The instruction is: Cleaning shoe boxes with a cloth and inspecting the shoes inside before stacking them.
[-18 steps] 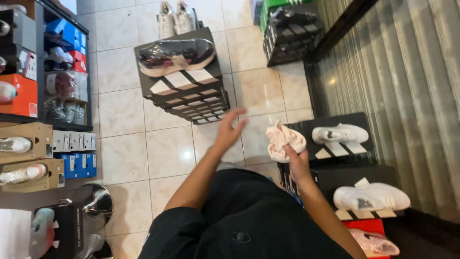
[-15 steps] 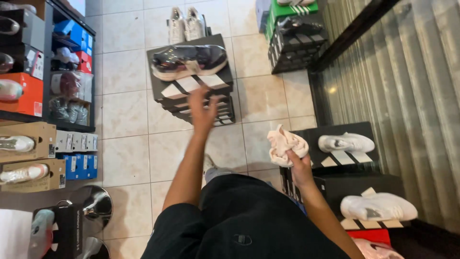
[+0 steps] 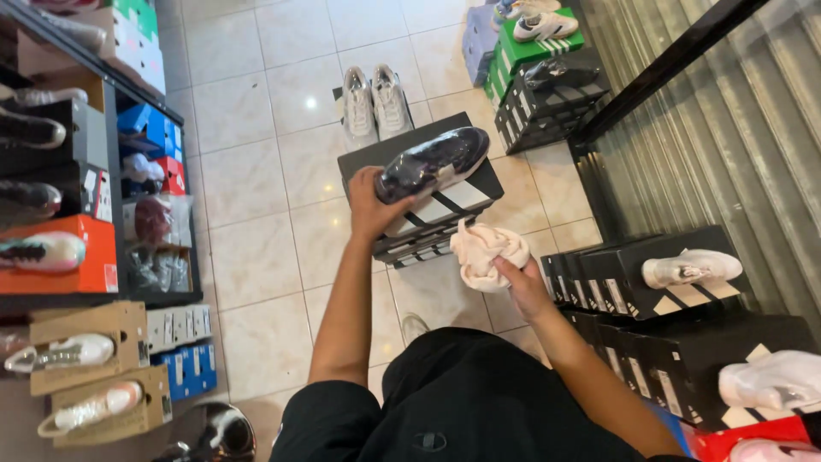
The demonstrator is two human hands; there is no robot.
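My left hand [image 3: 369, 202] grips the heel end of a dark shoe wrapped in clear plastic [image 3: 434, 162]. The shoe lies on top of a stack of black shoe boxes with white stripes [image 3: 445, 214] on the tiled floor. Just to the right of that stack, my right hand [image 3: 523, 287] is closed on a crumpled pale pink cloth [image 3: 486, 248]. My black-clothed body fills the bottom of the view.
A pair of light sneakers [image 3: 375, 103] stands on the floor behind the stack. Shelves with coloured boxes and shoes [image 3: 94, 214] line the left. More black boxes with white shoes [image 3: 688, 269] stand at the right by a metal shutter [image 3: 735, 128]. Green and black boxes [image 3: 539, 77] sit at the back.
My left hand has reached forward and taken hold of the wrapped dark shoe on the box stack. My right hand with the cloth has moved nearer the stack.
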